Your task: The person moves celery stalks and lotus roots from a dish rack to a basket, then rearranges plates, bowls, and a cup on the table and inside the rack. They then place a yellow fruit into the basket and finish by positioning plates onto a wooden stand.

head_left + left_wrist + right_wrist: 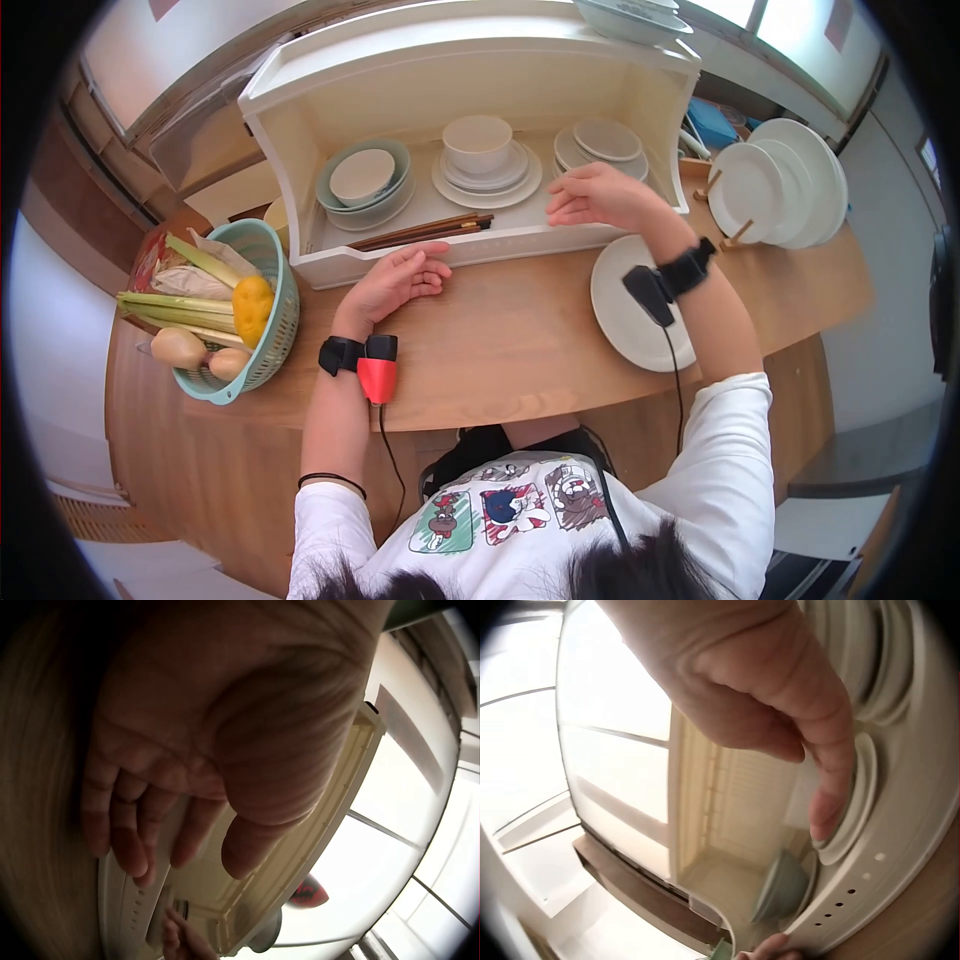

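Observation:
In the head view, the left hand [396, 284] is near the front edge of the white shelf unit [480, 250], beside the brown chopsticks [420, 232]; its fingers are loosely bent and hold nothing. The right hand [605, 196] hovers at the shelf's right half, between the plates with a white bowl [477, 146] and another stack of dishes [607, 140]. No object shows in its grasp. Both palms appear in the wrist views, left hand [217, 735] and right hand [780, 697], the latter's fingers overlapping a plate stack [860, 802] in the picture; contact cannot be told.
A white plate [632, 305] lies on the wooden table [480, 350] under the right forearm. At left stands a green basket [287, 318] of vegetables. Green and white bowls [363, 180] sit in the shelf's left part; upright plates [748, 192] stand in a rack at right.

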`<action>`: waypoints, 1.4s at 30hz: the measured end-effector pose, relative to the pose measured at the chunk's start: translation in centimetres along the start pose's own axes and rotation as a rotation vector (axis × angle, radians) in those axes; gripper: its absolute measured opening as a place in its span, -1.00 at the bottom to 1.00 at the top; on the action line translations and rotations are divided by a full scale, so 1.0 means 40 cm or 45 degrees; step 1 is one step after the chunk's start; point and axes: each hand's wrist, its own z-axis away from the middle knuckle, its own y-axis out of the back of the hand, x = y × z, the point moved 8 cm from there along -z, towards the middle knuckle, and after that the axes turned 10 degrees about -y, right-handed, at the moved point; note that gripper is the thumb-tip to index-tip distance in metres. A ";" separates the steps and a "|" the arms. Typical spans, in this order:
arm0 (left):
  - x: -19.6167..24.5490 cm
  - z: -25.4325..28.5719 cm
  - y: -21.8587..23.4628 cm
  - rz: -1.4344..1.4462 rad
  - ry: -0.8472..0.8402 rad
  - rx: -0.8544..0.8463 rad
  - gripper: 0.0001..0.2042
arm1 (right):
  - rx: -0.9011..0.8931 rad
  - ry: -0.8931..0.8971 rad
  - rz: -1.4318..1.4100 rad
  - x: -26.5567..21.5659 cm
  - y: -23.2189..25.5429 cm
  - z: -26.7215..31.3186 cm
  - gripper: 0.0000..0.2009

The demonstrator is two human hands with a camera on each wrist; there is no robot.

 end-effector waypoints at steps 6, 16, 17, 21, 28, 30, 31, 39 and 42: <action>-0.002 -0.002 -0.009 -0.034 -0.004 0.034 -0.65 | 0.807 0.062 0.779 0.083 0.173 0.333 -0.73; -0.011 -0.004 -0.003 -0.059 -0.017 0.075 -0.65 | 0.932 -0.310 0.694 0.353 0.299 0.455 -0.73; -0.012 -0.003 -0.001 -0.065 -0.018 0.079 -0.64 | 0.848 -0.265 0.623 0.359 0.292 0.441 -0.77; -0.017 -0.002 0.008 -0.072 -0.021 0.072 -0.64 | 0.747 -0.149 0.437 0.374 0.303 0.408 -0.84; -0.028 -0.008 0.009 -0.081 -0.013 -0.032 -0.60 | 0.432 0.037 0.178 0.216 0.165 0.362 -0.86; -0.035 -0.011 0.009 -0.110 -0.027 -0.086 -0.57 | 0.328 0.154 0.165 0.151 0.101 0.317 -0.86; -0.039 -0.010 0.003 -0.046 -0.025 -0.117 -0.55 | 0.289 0.205 0.189 0.123 0.072 0.291 -0.86; -0.028 -0.003 -0.002 -0.034 -0.031 -0.114 -0.54 | 0.373 0.293 0.215 0.076 0.003 0.117 -0.84; -0.038 -0.001 0.010 -0.103 -0.015 -0.031 -0.57 | 0.326 0.293 0.063 0.117 0.003 0.091 -0.81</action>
